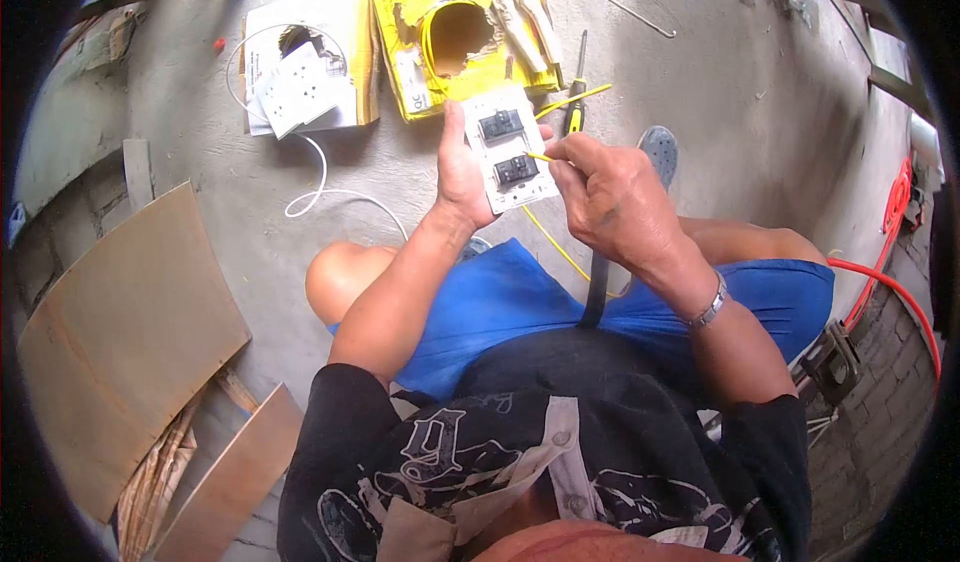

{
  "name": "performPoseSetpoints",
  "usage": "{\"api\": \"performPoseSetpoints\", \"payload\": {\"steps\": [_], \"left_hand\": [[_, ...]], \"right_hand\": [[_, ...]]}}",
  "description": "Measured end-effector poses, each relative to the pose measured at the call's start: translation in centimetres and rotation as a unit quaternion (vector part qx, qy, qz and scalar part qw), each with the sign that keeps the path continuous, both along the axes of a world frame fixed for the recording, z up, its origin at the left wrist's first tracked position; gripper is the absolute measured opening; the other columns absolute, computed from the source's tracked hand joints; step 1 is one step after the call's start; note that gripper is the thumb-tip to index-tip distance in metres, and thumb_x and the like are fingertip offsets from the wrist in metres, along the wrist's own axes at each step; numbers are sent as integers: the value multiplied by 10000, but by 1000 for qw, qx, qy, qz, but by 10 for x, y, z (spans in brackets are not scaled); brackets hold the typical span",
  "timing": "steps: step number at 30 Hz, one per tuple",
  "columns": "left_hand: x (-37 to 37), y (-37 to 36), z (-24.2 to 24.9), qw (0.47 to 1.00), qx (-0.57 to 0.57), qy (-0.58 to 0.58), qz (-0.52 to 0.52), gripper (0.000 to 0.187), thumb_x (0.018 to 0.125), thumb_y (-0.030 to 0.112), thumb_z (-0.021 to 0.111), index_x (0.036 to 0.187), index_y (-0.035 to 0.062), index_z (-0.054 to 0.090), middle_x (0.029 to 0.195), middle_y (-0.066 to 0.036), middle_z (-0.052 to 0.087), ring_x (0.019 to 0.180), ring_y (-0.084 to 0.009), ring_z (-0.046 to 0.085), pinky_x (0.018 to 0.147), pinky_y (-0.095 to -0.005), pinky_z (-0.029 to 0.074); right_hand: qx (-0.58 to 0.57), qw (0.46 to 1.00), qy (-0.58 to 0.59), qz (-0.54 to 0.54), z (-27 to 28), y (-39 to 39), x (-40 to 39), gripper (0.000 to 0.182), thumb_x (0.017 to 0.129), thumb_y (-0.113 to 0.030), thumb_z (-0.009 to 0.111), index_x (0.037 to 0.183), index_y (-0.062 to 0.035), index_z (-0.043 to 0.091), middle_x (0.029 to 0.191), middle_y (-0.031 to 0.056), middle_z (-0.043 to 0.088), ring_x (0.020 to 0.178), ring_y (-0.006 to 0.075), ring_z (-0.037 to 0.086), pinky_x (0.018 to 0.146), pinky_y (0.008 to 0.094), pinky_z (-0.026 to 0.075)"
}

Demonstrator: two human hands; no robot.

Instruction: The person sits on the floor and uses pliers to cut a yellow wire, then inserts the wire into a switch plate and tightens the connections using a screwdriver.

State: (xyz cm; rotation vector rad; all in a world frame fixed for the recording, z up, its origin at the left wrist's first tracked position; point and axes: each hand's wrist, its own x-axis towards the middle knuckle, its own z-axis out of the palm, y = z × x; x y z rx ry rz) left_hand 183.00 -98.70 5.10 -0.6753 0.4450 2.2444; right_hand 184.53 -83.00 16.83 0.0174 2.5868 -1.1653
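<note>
My left hand (462,177) grips a white socket plate (508,144) from its left side, with the back turned up so two black modules show. My right hand (612,197) pinches the end of a yellow wire (540,157) between thumb and forefinger, right over the lower module. More of the yellow wire hangs below the plate toward my lap, and another stretch sticks out to the right above it. Just beyond my right hand lies a screwdriver (575,110) with a yellow and black handle.
A yellow box (410,22) with a torn hole holds coiled yellow wire, with pliers (525,22) on top. Left of it, a white box (262,22) carries white socket faceplates (300,92) and a white cable (322,177). Boards (130,342) lean at left; a red hose (890,292) runs at right.
</note>
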Motion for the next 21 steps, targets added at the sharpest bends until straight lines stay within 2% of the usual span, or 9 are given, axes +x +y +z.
{"api": "performPoseSetpoints", "payload": {"steps": [3,5,9,14,21], "left_hand": [[5,5,4,999,24,-21,10,819,868,731,296,1244,29,485,1054,-250,614,964,-359,628,825,-476,533],[5,8,5,1000,-20,-1,-7,814,869,730,295,1243,31,485,1053,-244,617,967,-347,628,816,-474,536],[4,11,2,999,-38,9,-20,817,867,733,295,1236,30,490,1053,-239,619,959,-340,632,809,-473,538],[2,11,-2,999,19,-26,-19,822,862,737,301,1229,27,496,1047,-235,622,943,-334,638,802,-466,541],[-1,14,-1,999,33,-18,-25,806,882,717,283,1227,20,494,1041,-220,629,939,-320,640,804,-448,541]], "right_hand": [[6,1000,-28,-6,-6,2,6,73,825,-46,611,879,1,624,743,221,616,696,376,632,595,405,493],[15,999,-32,-4,-9,4,8,78,825,-48,611,884,1,623,748,226,617,704,378,634,602,408,497],[35,998,-45,0,-10,6,8,86,827,-54,611,892,2,620,767,236,618,725,386,635,620,416,508],[46,997,-58,-2,-13,8,7,86,828,-57,606,891,-1,620,812,224,637,731,390,633,628,421,512],[50,997,-62,-6,-15,9,7,95,825,-53,603,904,-3,620,831,223,642,742,392,631,631,425,511]]}}
